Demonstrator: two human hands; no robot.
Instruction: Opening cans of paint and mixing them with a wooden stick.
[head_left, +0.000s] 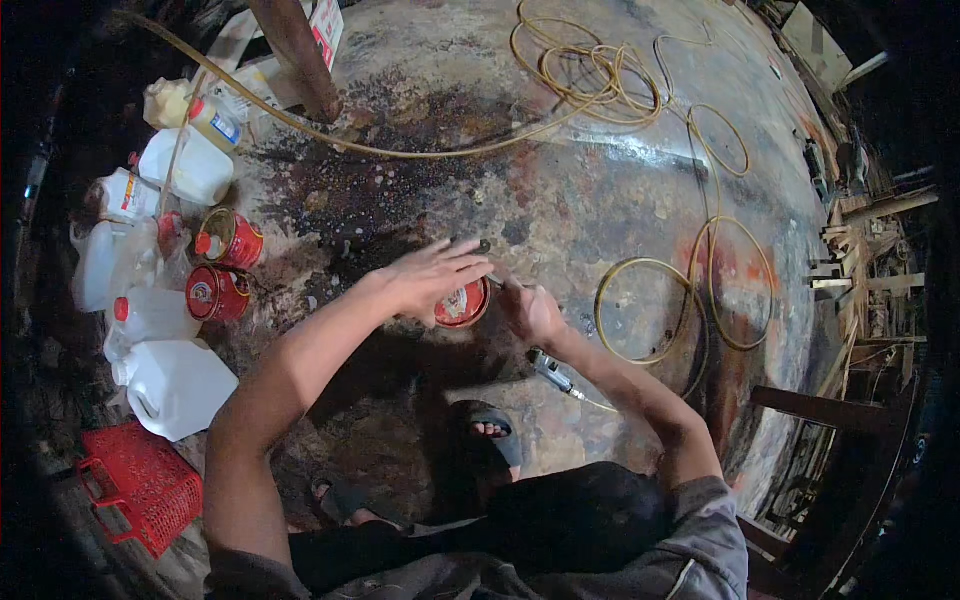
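A round red tin (463, 305) stands on the floor in front of me, its top partly hidden by my hands. My left hand (425, 280) lies flat over the tin's left and far side, fingers stretched out to the right. At the tin's right rim, my right hand (535, 315) is closed in a fist around something thin, mostly hidden by the fingers; I cannot make out its kind. A small dark round piece (484, 245) shows just beyond the left fingertips. Just below my right wrist, a silver air tool (553, 372) on a thin hose rests on the floor.
Two red tins (218, 293) stand to the left, beside several white plastic jugs (180, 385). A red plastic basket (150, 490) lies at the lower left. Yellow hose (640, 310) loops across the stained floor to the right. A wooden post (300, 60) rises at the far left.
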